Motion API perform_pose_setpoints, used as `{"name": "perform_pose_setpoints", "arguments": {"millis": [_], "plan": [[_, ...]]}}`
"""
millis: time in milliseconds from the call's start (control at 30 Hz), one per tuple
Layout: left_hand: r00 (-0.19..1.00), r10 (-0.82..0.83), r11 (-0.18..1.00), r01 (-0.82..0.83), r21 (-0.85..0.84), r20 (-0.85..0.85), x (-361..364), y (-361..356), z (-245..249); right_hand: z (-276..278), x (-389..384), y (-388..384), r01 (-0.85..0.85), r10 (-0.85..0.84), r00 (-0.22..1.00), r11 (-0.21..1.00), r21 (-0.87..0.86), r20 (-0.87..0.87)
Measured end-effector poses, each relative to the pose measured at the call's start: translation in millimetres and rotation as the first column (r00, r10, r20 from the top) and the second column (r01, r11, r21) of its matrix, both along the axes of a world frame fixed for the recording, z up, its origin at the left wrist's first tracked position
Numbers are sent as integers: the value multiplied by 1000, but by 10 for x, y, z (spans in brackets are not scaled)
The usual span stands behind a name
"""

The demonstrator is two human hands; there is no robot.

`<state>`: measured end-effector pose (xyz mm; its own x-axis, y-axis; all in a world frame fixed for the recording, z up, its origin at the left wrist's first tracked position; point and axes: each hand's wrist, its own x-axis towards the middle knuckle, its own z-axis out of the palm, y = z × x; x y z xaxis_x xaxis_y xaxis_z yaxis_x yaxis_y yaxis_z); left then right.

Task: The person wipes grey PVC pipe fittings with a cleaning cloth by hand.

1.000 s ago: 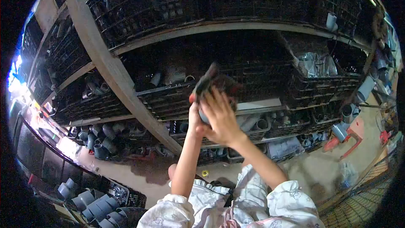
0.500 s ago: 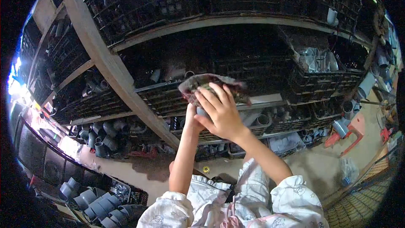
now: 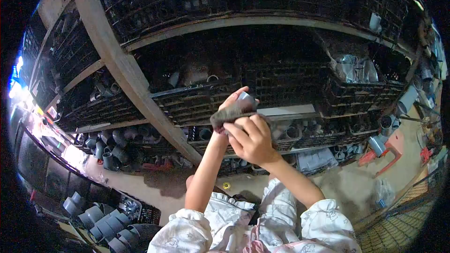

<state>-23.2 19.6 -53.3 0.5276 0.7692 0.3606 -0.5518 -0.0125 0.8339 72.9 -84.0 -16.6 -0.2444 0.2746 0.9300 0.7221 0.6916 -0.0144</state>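
In front of the shelves, my left hand is closed around a grey plastic pipe fitting; only part of the fitting shows above the cloth. A dark, dirty cloth lies bunched against the fitting and covers much of my left palm. My right hand grips that cloth from the near side, its fingers curled and pressed into it. Both hands are close together, with the cloth between them. The fitting's exact shape is hidden by the cloth and the fingers.
Shelves with black plastic crates of fittings stand ahead. A wooden post slants on the left. Grey fittings are heaped at lower left. A red plastic stool and a yellow tape roll are on the floor.
My right hand has drawn down and its fingers have curled, bunching the cloth that was spread out over my left hand. The grey fitting now shows above it.
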Motion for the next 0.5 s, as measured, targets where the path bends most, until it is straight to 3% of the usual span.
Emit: {"name": "perform_pose_setpoints", "arguments": {"millis": [67, 100, 200, 233, 300, 367, 433, 467, 500], "plan": [[945, 181, 872, -25, -490, 273, 27, -25, -501, 196, 22, 26, 7, -8, 998, 1000, -15, -58], [919, 385, 870, -331, -366, 83, 93, -471, 102, 258, 51, 68, -2, 1, 993, 1000, -10, -118], [934, 278, 923, -195, -332, 223, 38, -495, 277, 253, 109, 90, -77, 70, 978, 997, -29, -198], [925, 170, 970, -97, -224, 339, 44, -513, 424, 161, 81, 69, -111, 100, 979, 992, -56, -177], [924, 23, 977, 59, -203, 382, 1, -400, 366, 36, 26, -26, -76, 76, 997, 997, -20, -28], [961, -9, 976, 68, -206, 276, -9, -353, 247, 14, 0, -28, -73, 73, 997, 997, -5, 6], [950, 2, 974, 68, -214, 314, 39, -358, 190, 94, 18, 19, -85, 85, 996, 996, -22, -3], [940, 245, 969, -241, -47, 236, 119, -433, 123, 148, 42, 60, -71, 71, 997, 997, 1, -20], [944, 261, 934, -193, -301, 202, 13, -552, 14, 205, 71, 94, -68, 69, 996, 998, 12, -59]]}}
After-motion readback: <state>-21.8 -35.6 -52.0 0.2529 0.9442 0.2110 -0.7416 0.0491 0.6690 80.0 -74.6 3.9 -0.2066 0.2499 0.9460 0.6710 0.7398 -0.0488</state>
